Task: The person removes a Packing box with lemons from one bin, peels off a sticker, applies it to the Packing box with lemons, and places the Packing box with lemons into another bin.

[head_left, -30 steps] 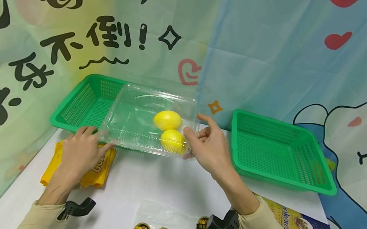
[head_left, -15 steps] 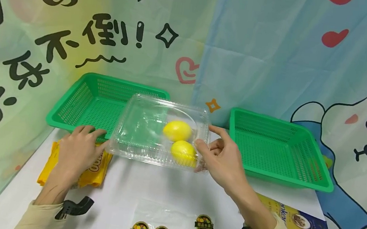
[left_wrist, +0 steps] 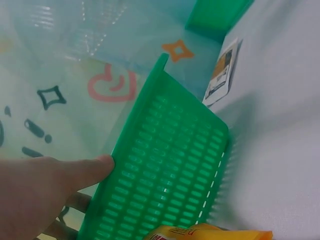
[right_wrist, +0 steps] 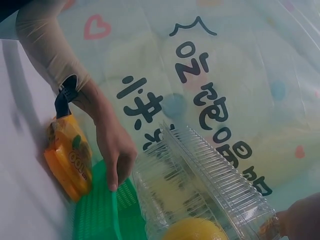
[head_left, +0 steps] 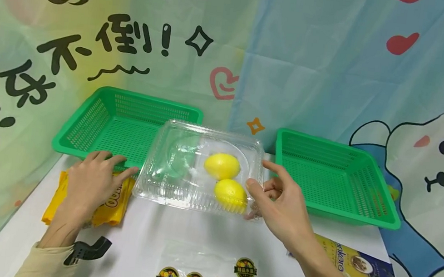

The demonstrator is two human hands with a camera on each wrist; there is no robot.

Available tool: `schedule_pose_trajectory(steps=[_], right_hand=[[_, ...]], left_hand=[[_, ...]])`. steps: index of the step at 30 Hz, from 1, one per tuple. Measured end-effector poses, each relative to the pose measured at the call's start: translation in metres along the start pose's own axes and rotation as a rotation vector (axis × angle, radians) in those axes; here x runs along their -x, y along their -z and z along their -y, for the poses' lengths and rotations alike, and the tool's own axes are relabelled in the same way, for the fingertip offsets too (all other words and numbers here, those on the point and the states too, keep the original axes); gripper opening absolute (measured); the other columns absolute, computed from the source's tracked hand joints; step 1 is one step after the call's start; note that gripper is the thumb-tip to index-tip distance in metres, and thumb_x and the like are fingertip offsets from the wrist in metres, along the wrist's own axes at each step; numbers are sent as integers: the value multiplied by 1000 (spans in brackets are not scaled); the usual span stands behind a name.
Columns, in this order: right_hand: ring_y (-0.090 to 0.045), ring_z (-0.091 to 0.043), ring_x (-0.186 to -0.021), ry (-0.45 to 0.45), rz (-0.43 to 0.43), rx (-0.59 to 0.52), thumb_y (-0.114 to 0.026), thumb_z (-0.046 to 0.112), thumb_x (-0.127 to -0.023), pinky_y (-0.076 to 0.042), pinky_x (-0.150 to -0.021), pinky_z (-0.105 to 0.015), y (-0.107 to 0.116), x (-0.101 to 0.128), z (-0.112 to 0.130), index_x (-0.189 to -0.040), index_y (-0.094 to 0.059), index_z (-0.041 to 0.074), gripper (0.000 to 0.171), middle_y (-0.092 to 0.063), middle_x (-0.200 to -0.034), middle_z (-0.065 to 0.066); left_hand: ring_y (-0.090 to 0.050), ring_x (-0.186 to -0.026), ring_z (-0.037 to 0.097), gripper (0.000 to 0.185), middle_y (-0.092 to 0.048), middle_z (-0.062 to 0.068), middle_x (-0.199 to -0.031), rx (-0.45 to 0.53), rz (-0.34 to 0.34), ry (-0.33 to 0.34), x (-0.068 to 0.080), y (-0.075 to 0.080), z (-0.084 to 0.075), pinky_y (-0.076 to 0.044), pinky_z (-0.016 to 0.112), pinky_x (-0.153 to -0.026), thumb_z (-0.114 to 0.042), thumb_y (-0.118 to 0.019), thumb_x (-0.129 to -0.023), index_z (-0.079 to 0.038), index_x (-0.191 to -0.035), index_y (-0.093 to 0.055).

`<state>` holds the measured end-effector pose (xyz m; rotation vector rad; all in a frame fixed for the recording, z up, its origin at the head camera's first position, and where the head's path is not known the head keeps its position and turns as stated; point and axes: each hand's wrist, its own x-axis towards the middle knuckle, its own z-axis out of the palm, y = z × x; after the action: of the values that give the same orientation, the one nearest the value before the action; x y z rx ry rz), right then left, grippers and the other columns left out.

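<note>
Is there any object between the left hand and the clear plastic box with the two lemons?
Nothing visible stands between them. The left hand rests on the yellow packet by the front rim of the left green basket, and its fingertips point at the left edge of the clear box. Only bare white table lies nearby.

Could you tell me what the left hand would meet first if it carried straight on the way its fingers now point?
The left hand points forward and a little right. Its fingertips already lie at the near rim of the left green basket, so that probably comes first; the clear box sits just to the right, though depth is unclear.
</note>
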<state>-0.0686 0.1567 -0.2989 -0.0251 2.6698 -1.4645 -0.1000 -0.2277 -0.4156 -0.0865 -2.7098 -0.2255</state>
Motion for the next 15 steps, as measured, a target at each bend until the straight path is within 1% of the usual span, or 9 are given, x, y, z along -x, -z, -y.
schedule_pose_trajectory(steps=[3,5,13,15], right_hand=[[-68,-23,-70,-6,9,-26,-69,40,-101,-51,-65,-32,2,3,-3,-156,-44,21,64,-63,-96,-12],[-69,-23,-69,-7,8,-31,-69,39,-101,-52,-64,-32,3,6,-6,-156,-43,19,64,-64,-97,-12],[-68,-22,-73,-15,3,-48,-69,36,-102,-53,-63,-31,9,14,-15,-157,-42,17,64,-62,-98,-13],[-67,-23,-73,-20,4,-67,-69,35,-102,-56,-63,-32,10,15,-17,-157,-42,17,64,-60,-99,-14]], left_hand=[[-70,-102,48,54,-74,26,-113,5,7,4,0,0,0,-54,53,-54,-56,-77,-89,-8,-114,-79],[-70,-102,48,54,-74,25,-113,6,9,5,0,0,0,-54,53,-53,-56,-76,-89,-8,-114,-79],[-70,-100,49,55,-74,26,-110,10,12,0,0,3,-2,-54,53,-54,-55,-78,-89,-6,-114,-79],[-70,-99,49,55,-74,26,-109,15,17,0,0,4,-1,-54,53,-54,-55,-78,-89,-6,-114,-79]])
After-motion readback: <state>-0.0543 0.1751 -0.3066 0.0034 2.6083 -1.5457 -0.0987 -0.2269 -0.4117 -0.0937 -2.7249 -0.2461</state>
